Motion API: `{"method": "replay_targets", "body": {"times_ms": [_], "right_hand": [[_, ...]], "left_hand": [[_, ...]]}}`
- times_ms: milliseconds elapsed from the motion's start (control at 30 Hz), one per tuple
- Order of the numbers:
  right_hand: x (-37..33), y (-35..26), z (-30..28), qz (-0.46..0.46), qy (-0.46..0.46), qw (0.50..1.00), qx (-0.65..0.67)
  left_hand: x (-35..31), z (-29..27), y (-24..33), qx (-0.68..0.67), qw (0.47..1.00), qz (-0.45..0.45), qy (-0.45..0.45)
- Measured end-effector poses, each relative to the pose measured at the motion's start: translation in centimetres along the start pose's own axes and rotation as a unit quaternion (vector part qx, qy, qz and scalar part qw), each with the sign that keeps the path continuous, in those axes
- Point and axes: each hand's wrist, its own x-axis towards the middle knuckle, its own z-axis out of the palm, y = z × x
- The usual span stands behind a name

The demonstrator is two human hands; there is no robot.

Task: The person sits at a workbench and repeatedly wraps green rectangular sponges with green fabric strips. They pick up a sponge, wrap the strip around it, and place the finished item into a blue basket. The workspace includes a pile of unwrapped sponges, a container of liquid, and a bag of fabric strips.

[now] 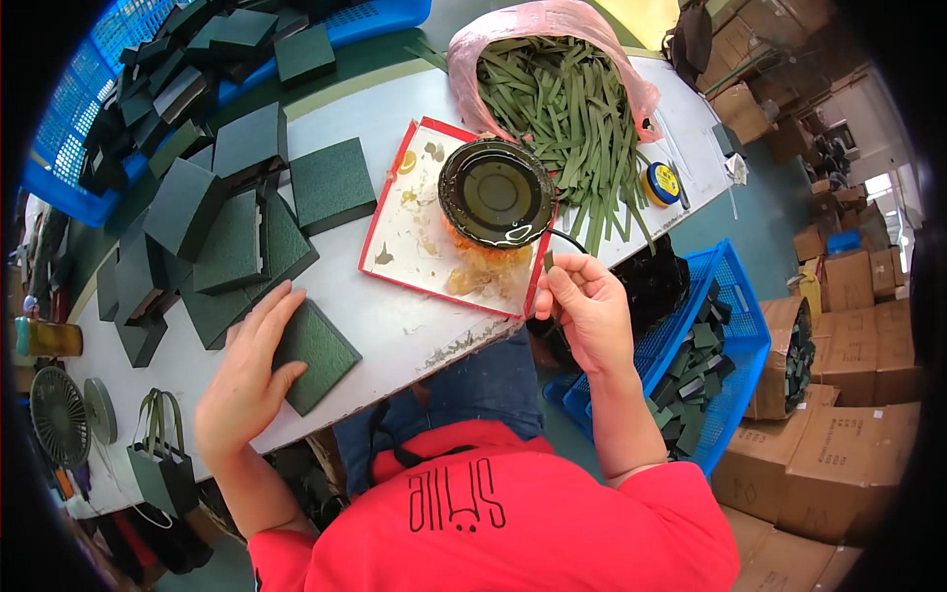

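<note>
A flat dark-green box lies at the near edge of the white table. My left hand rests against its left side, fingers stretched along the edge and thumb on the box. Up at the right, my right hand pinches a short green ribbon strip between thumb and fingertips, beside a red-rimmed white board. On that board stands a round black pot of dark, glossy liquid, with amber drips crusted below it. A pink plastic bag full of green ribbon strips lies open behind the pot.
More dark-green boxes are stacked at the left of the table. Blue crates hold boxes at the far left and right. A round yellow-and-blue tin sits right of the ribbons. A fan stands far left; cartons fill the right.
</note>
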Motion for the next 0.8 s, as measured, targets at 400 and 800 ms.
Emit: {"method": "replay_targets", "body": {"times_ms": [400,800], "right_hand": [[1.8,0.5,1.2,0.023,0.025,0.999,0.031],[2.6,0.6,1.7,0.026,0.035,0.999,-0.013]], "left_hand": [[0.6,5.0,3.6,0.157,0.975,-0.14,0.067],[0.4,5.4,2.8,0.114,0.978,-0.157,0.082]]}}
